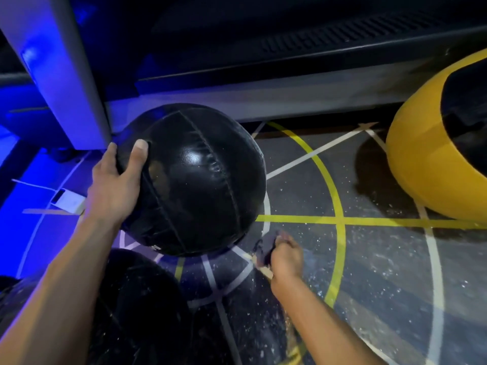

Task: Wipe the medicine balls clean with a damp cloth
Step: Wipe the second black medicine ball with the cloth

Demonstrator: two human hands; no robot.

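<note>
A black stitched medicine ball (200, 180) with a wet sheen sits in the middle of the view. My left hand (116, 183) grips its left side, thumb pressed on top. Below and right of the ball, my right hand (286, 255) holds a small dark cloth (266, 246) bunched in its fingers, apart from the ball and close to the floor. A second black medicine ball (142, 306) lies at the bottom left, partly behind my left forearm. A yellow and black medicine ball (427, 159) rests at the right edge.
The dark speckled floor (382, 272) carries yellow and white painted lines. A grey metal post (60, 75) rises at the upper left, lit blue. A low dark ledge (263, 96) runs along the back. A small white object (68, 200) lies on the floor left.
</note>
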